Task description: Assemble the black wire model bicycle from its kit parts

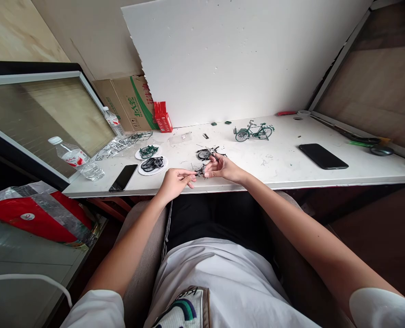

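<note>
Dark model piece [199, 172] sits between the left hand [177, 183] and right hand [227, 169], both pinching it, at six o'clock from the black wheel [201, 155]; a light, steady grip likely protects such slender work.

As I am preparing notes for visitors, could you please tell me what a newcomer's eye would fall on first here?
Probably the green model bicycle, standing on the white table before the large white board. Next, the left hand and right hand, holding a small dark part near the table's front edge. The red box beside the cardboard carton also stands out.
</note>
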`<state>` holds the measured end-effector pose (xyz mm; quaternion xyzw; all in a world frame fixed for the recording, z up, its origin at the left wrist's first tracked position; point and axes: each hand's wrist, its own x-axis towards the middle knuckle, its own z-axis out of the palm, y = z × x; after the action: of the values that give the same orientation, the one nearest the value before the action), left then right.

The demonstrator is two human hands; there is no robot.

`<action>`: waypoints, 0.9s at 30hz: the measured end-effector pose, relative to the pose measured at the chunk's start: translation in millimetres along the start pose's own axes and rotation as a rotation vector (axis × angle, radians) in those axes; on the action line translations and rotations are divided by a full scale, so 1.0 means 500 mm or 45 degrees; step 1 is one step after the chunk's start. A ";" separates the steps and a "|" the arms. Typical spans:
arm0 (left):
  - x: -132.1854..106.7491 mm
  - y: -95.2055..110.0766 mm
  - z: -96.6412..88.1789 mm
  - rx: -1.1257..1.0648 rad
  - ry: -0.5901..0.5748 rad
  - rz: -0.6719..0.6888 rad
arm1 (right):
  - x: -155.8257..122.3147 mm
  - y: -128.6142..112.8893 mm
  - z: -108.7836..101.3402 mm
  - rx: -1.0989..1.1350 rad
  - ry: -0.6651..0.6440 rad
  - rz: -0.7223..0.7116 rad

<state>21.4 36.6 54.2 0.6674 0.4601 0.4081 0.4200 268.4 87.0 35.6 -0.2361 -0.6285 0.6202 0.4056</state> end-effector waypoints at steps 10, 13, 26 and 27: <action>-0.011 0.025 0.004 0.081 -0.027 -0.045 | -0.003 -0.008 0.007 0.064 -0.026 0.082; -0.015 0.035 0.001 0.098 -0.041 -0.062 | -0.005 -0.014 0.011 0.079 -0.041 0.095; -0.038 0.074 -0.012 0.131 -0.086 -0.059 | -0.007 -0.019 0.025 0.229 -0.131 0.112; -0.040 0.076 -0.010 0.124 -0.084 -0.054 | -0.007 -0.019 0.026 0.234 -0.133 0.118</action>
<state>22.0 10.0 88.1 0.6903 0.4793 0.3539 0.4105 261.8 75.5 45.5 -0.1942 -0.5778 0.7047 0.3632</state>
